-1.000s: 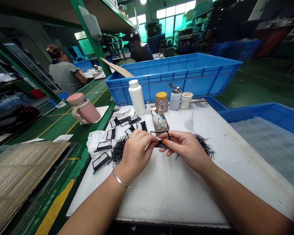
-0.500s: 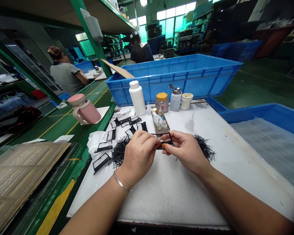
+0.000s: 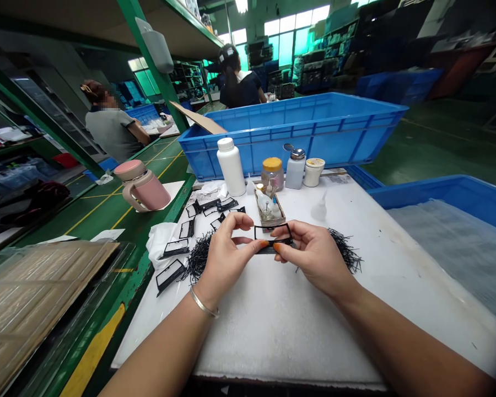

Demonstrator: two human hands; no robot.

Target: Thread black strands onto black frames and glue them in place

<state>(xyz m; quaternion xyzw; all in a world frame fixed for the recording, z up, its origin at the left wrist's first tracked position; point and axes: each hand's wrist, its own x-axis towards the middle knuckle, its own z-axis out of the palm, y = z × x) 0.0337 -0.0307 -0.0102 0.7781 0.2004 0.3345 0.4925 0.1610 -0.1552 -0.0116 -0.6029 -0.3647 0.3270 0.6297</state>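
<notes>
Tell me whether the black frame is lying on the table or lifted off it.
Lifted: left hand and right hand pinch the black frame by its ends, holding it above the white table.

A factory floor, by the look of it: big blue plastic crates (image 3: 314, 129), green steel racking (image 3: 149, 60), painted green flooring with yellow lines, and other workers (image 3: 111, 124) seated at benches. The dim background probably holds more stacked stock.

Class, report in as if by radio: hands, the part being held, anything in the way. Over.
Left hand and right hand both pinching black frame, lifted over white mat. Tray of bottles just behind. Black strips piled either side, clear of grip.
</notes>
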